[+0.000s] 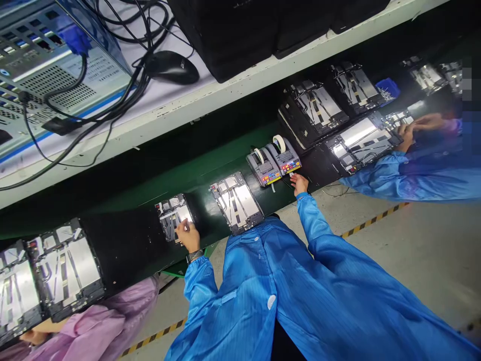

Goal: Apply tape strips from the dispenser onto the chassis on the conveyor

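My left hand [188,235] is over an opened tablet [171,216], its fingers bent and pressed together at the silver inner face. Whatever they pinch, if anything, is too small to make out. My right hand [300,185] reaches to the front of the right tape dispenser [288,161], with thumb and fingers closed on a short white strip of tape [292,174] at its outlet. The left tape dispenser [264,168] stands against it, a white strip of tape [273,188] sticking out. Another opened tablet [238,203] lies between my hands, close to my body.
Several opened tablets lie along the dark bench, some stacked [315,113] at the right. A co-worker's hands [408,135] work at a tablet there; a pink sleeve [93,326] is at lower left. A shelf edge [210,100] runs above, carrying a computer case [56,65] and mouse [172,67].
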The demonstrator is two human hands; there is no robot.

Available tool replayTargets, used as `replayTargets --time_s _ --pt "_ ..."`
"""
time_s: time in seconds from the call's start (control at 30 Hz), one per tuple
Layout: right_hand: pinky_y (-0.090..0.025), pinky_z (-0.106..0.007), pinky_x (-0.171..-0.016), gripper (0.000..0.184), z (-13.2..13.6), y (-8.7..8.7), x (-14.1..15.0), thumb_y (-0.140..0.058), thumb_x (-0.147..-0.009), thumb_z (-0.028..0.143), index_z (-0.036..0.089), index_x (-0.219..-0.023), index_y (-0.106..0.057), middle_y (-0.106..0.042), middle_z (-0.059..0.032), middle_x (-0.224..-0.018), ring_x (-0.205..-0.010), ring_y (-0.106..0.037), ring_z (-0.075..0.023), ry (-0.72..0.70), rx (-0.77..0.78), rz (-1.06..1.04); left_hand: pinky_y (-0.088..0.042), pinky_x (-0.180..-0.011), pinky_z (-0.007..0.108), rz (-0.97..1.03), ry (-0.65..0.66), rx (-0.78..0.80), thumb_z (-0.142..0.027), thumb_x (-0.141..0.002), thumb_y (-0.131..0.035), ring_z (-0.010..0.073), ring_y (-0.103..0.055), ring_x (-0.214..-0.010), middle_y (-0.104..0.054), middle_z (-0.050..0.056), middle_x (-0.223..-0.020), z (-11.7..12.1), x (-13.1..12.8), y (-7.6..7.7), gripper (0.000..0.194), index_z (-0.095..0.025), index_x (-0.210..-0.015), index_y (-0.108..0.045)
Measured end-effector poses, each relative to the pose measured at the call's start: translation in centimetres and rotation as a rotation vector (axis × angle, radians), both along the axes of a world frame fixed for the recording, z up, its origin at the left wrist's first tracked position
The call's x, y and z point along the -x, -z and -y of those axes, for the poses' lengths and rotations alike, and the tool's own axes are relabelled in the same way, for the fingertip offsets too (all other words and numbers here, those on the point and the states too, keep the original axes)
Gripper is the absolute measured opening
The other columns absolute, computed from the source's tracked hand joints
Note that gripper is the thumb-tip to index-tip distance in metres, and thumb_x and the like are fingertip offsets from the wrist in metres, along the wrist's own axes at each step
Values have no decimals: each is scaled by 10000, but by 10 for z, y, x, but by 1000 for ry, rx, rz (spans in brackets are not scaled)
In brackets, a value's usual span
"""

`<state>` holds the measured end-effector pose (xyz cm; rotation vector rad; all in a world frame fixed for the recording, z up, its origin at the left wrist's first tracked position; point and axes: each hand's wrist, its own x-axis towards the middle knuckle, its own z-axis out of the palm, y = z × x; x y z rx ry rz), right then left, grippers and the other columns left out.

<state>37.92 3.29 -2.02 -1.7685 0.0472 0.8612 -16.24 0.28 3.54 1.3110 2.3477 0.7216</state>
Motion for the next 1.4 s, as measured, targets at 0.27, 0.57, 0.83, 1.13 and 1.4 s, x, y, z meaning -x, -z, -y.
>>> replayTargets --time_s 0.27,0.57,0.83,1.13,1.4 --pt "-400 -166 -478 195 -2 0 6 -742 -715 306 157 -796 -644 -679 15 -694 -628 -623 -111 57 -9 66 -530 -974 409 16 12 -116 -258 -890 -593 254 -597 -1196 -612 122 -1259 -15 -6 -26 298 -188 -1164 -687" --pt "-513 -181 -564 313 -9 6 19 -740 -701 195 190 -942 -541 -681 21 -806 -709 -660 -113 190 -85 47 -463 -1091 434 60 314 -210 -290 -957 -535 243 -557 -1263 -614 111 -1286 -56 -95 -72 263 -211 -1179 -652" --pt "-562 -261 -639 304 -7 -4 41 -650 -772 178 219 -1009 -464 -623 25 -832 -742 -660 -146 301 30 145 -306 -1192 503 -204 681 -34 -433 -875 -691 342 -400 -1429 -487 165 -1487 -87 -213 -87 567 -211 -1380 -563" --pt "-583 -392 -874 696 -16 -89 112 -753 -831 335 238 -1440 -432 -611 -98 -1222 -969 -646 -208 -631 -365 669 -280 -1156 526 -272 710 176 -440 -918 -646 333 -477 -1340 -589 120 -1416 -112 -218 -90 504 -287 -1389 -559" --pt "-432 -523 -1137 947 -110 -138 139 -781 -828 212 260 -1611 -250 -492 -143 -1398 -1355 -484 -348 -1549 -389 967 -270 -1121 543 -172 704 205 -363 -892 -687 340 -509 -1294 -641 91 -1371 -122 -215 -93 442 -323 -1327 -616"
